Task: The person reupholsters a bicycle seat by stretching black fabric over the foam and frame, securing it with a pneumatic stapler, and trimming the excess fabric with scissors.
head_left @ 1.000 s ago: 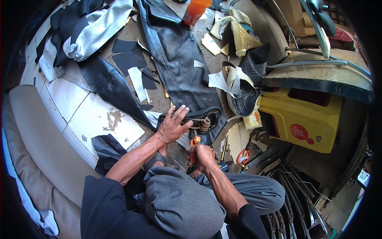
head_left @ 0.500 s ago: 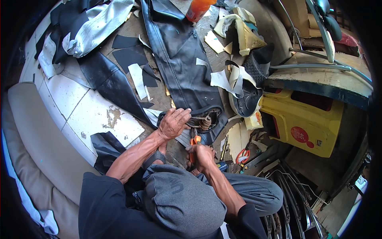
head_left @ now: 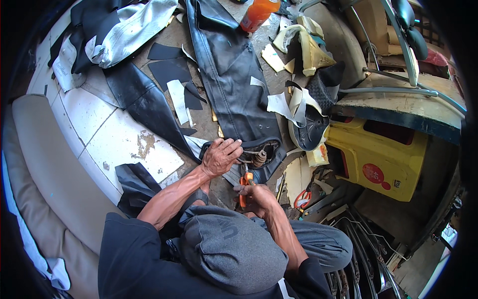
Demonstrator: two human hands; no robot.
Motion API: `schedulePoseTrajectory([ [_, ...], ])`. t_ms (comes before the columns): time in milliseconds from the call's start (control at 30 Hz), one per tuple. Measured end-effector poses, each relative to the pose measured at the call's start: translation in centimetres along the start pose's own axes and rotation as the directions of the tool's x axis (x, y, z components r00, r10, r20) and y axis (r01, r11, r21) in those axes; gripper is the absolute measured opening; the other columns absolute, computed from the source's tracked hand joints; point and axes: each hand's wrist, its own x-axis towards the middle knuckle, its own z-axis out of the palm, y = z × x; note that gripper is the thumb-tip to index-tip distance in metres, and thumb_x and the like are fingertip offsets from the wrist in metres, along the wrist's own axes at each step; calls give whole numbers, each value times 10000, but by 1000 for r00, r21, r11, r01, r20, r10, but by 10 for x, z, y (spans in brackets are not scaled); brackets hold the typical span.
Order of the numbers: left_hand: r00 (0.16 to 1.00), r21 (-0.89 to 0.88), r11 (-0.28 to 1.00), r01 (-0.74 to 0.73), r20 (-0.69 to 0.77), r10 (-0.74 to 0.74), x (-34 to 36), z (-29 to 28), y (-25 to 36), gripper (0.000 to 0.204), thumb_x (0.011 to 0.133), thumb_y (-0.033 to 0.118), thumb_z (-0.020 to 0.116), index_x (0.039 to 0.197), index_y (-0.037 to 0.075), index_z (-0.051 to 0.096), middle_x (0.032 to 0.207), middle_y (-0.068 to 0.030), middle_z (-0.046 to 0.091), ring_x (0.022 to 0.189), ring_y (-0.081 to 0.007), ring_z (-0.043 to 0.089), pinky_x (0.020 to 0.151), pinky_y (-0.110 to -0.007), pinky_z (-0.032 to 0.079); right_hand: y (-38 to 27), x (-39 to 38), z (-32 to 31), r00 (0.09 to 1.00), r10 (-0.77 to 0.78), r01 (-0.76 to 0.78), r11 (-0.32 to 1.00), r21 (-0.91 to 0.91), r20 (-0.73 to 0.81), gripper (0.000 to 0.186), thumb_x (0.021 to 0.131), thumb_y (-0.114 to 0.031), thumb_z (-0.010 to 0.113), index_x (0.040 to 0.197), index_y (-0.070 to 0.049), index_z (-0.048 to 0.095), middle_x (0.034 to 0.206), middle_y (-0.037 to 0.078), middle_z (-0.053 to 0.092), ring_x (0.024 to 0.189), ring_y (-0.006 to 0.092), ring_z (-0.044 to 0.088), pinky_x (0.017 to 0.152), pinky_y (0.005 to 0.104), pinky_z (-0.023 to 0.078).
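My left hand [head_left: 222, 155] grips the rim of a black padded seat [head_left: 273, 162], lying underside up on a long sheet of black vinyl [head_left: 221, 84]; a rusty coil spring [head_left: 259, 158] and metal bars show inside it. My right hand [head_left: 256, 198] holds orange-handled pliers [head_left: 247, 182] just below the seat, their tips near its lower edge; exactly what the tips touch is too small to tell. A second tool with red handles [head_left: 302, 198] lies to the right among cream scraps [head_left: 297, 177].
Dark offcuts [head_left: 169, 72], pale fabric [head_left: 137, 32], a cream-lined shell [head_left: 308, 134] and an orange bottle [head_left: 256, 15] lie around. A long beige cushion [head_left: 62, 179] is at left. At right are a yellow plastic box [head_left: 378, 154], metal tubing [head_left: 388, 90] and chrome frames [head_left: 368, 259]. A grey cap [head_left: 231, 246] fills the lower middle.
My left fingers, spread earlier, are now bent closer together over the seat rim. My right fingers have shifted slightly on the pliers, showing more of the handles. The view has moved slightly.
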Motion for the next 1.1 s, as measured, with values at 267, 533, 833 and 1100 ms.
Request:
schedulePoseTrajectory([
  [267, 1000, -3, 1000, -9, 1, 9, -2, 1, -1, 548, 723, 180, 780, 1234, 115, 593, 1371, -80, 616, 1203, -260, 592, 1022, -433, 395, 18, 31, -13, 997, -70, 72, 993, -96, 32, 480, 780, -99, 616, 1246, -34, 713, 1128, 124, 667, 1056, 279, 593, 901, 395, 498],
  [533, 1000, 0, 1000, -23, -5, 23, -1, 0, -1, 560, 717, 188, 784, 1233, 102, 585, 1363, -92, 616, 1198, -268, 596, 1009, -435, 401, 38, 74, -26, 992, -57, 16, 942, -336, -115, 533, 777, -378, 709, 1184, -35, 737, 1148, 189, 655, 1123, 334, 551, 1022, 438, 404],
  [833, 1000, -2, 1000, -25, 16, 25, -1, 2, -2, 581, 756, 238, 792, 1274, 110, 563, 1389, -91, 581, 1217, -266, 565, 1021, -439, 390, 74, 115, -41, 977, -110, 51, 952, -302, -183, 597, 714, -519, 705, 1114, -81, 771, 1320, 264, 564, 1308, 391, 404, 1132, 464, 242],
  [1100, 999, 20, 999, -27, 27, 26, 0, 1, -1, 585, 766, 243, 787, 1287, 102, 561, 1395, -98, 577, 1226, -264, 560, 1026, -450, 387, 79, 130, -49, 974, -109, 43, 951, -308, -198, 662, 658, -644, 702, 1052, -121, 802, 1473, 331, 483, 1473, 442, 274, 1230, 486, 98],
])
